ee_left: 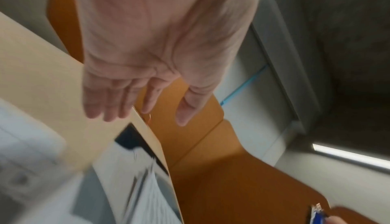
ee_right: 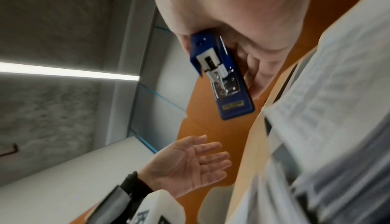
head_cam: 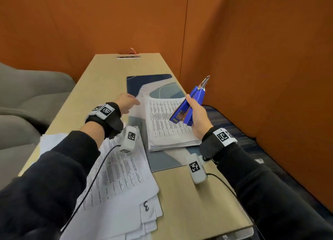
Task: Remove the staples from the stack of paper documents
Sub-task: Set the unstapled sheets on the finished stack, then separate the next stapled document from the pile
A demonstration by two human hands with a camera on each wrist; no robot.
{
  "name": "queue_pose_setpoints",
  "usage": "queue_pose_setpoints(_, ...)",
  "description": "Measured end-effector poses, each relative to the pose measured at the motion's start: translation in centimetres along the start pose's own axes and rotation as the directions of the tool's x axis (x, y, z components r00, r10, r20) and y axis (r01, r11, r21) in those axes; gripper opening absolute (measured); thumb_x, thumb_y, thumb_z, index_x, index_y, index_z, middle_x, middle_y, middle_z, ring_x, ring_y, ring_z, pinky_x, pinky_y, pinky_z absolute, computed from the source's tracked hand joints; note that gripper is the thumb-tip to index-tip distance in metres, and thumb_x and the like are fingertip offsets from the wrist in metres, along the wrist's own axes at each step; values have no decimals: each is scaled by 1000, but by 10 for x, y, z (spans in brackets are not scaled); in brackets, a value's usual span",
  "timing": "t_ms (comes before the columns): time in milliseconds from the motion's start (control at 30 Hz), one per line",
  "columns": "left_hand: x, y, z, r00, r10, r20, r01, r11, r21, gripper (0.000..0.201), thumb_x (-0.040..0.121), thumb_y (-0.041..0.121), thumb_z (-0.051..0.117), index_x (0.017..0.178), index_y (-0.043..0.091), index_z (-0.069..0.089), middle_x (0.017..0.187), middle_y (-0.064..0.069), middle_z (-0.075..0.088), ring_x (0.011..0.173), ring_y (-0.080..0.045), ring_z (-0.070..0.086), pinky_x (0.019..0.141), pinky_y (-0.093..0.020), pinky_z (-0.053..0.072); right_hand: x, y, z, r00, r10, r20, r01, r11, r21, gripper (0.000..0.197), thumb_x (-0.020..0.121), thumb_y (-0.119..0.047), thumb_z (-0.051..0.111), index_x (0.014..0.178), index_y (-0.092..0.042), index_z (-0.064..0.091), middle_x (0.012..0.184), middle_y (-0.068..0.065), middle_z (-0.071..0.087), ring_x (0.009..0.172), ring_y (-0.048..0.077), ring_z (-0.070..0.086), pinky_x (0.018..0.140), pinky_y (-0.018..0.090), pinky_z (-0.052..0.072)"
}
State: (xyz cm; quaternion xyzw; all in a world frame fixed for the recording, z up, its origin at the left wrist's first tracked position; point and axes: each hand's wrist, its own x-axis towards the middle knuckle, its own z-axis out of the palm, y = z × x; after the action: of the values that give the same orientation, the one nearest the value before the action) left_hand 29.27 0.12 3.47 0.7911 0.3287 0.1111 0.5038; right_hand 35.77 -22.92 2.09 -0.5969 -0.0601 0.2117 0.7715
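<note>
A thick stack of printed paper documents [head_cam: 167, 120] lies on a blue desk mat [head_cam: 158, 160], also seen at the right of the right wrist view as a blurred stack [ee_right: 329, 110]. My right hand [head_cam: 196, 117] grips a blue stapler-style staple remover [head_cam: 189, 104], lifted above the stack's right edge with its metal tip pointing up and away; the right wrist view shows the tool [ee_right: 223, 77] in my palm. My left hand [head_cam: 126, 102] hovers open at the stack's far left corner, fingers straight [ee_left: 109, 100], holding nothing.
Loose printed sheets [head_cam: 119, 185], one marked 3, are spread at the near left of the wooden table [head_cam: 189, 203]. Orange walls [head_cam: 252, 59] close in behind and to the right. A grey sofa [head_cam: 27, 95] stands to the left.
</note>
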Motion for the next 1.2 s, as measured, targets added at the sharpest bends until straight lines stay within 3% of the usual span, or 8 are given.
queue_pose_setpoints(133, -50, -43, -74, 981, -137, -138, 132, 990, -44, 46, 91, 23, 61, 129, 2, 49, 132, -13, 49, 125, -30, 44, 98, -39, 36, -32, 29, 68, 950, 132, 284, -162, 983, 88, 17, 95, -36, 60, 96, -19, 58, 93, 9, 64, 106, 34, 64, 100, 51, 49)
queue_pose_setpoints(267, -95, -98, -121, 931, -149, -333, 221, 957, 189, 42, 89, 13, 61, 125, -7, 52, 129, -22, 55, 118, -36, 52, 89, -35, 40, -59, 71, 117, 863, 300, 406, -319, 947, -21, 23, 94, -41, 60, 91, -20, 55, 78, 4, 57, 76, 23, 61, 76, 39, 54)
queue_pose_setpoints(367, -106, -131, -129, 952, -166, -257, 231, 940, 251, 42, 85, 13, 66, 120, -9, 56, 122, -23, 60, 111, -36, 57, 90, -36, 44, -65, 101, 129, 885, 317, 341, -308, 948, -80, 23, 94, -39, 62, 102, -18, 59, 82, 5, 58, 74, 20, 58, 73, 34, 53)
queue_pose_setpoints(600, -115, -143, -127, 984, -87, -155, 115, 977, 180, 45, 83, 27, 71, 119, 3, 59, 113, -10, 63, 98, -24, 58, 80, -29, 42, -57, 116, 122, 903, 275, 329, -281, 959, -29, 49, 93, -33, 63, 133, -6, 55, 115, 14, 59, 106, 28, 56, 105, 45, 45)
queue_pose_setpoints(733, -129, -142, -135, 999, -49, 2, 48, 993, 109, 27, 89, 34, 63, 107, 15, 66, 109, -8, 68, 99, -26, 64, 95, -38, 48, -59, 117, 121, 903, 277, 327, -284, 958, -28, 24, 93, -26, 63, 111, -10, 59, 114, 20, 55, 109, 35, 55, 107, 54, 43)
queue_pose_setpoints(867, -142, -133, -140, 991, -6, 135, 27, 988, -153, 12, 95, 10, 54, 102, 14, 64, 95, -5, 72, 82, -21, 69, 85, -38, 56, -68, 106, 119, 892, 284, 350, -287, 957, -46, 16, 95, -23, 61, 102, -10, 57, 109, 20, 59, 111, 40, 57, 98, 49, 51)
queue_pose_setpoints(1100, -165, -121, -165, 952, 130, 276, 87, 749, -656, 60, 74, 6, 69, 132, 7, 52, 124, -17, 63, 101, -31, 67, 79, -43, 58, -102, 35, 100, 938, -78, 338, 161, 961, -226, 30, 95, -36, 58, 116, -15, 63, 110, 7, 73, 101, 24, 70, 91, 38, 55)
queue_pose_setpoints(1200, -168, -105, -153, 910, 195, 365, 139, 686, -715, 64, 61, 8, 78, 122, 6, 58, 119, -16, 65, 100, -34, 66, 78, -44, 57, -112, -5, 83, 919, -54, 390, 138, 972, -192, 21, 97, -31, 55, 107, -17, 66, 104, 3, 74, 93, 21, 70, 86, 36, 55)
